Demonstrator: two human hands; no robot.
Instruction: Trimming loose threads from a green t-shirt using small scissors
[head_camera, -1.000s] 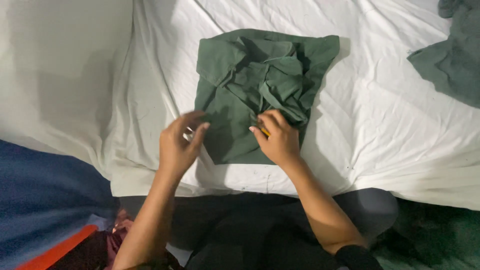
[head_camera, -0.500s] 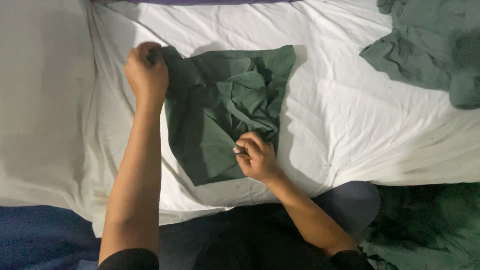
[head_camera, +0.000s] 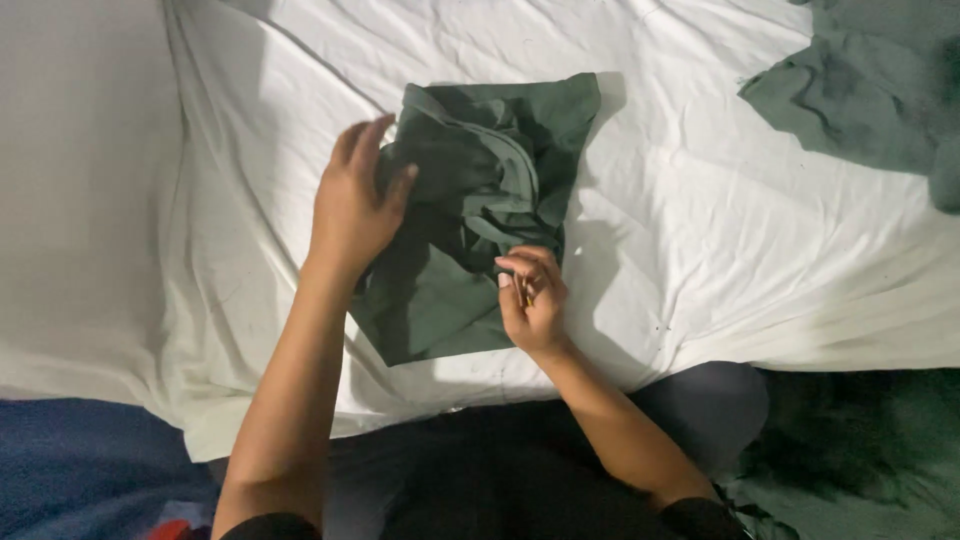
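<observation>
Left hand (head_camera: 352, 205) is flat-ish on the left edge of the dark green, half-folded cloth garment (head_camera: 480, 210), fingers spread and curled over the fold, pressing rather than pinching. Right hand (head_camera: 532, 300) sits at the lower right edge of the same piece, fingertips loosely pinched together on the fabric; can't really tell if there's cloth between them or just air.

The garment lies in the middle of a rumpled white bed sheet (head_camera: 700, 230), bunched up in its centre, with a bare tail pointing down toward the person.

What could go sideways, I reckon: that lumpy middle isn't smoothed, so any fold over it could come out crooked, and the loose sheet could drag along with it.

More of the same green fabric, a crumpled heap (head_camera: 860, 90), sits well apart at top right. Light is dim and there's a blue cover (head_camera: 70, 450) at bottom left.
</observation>
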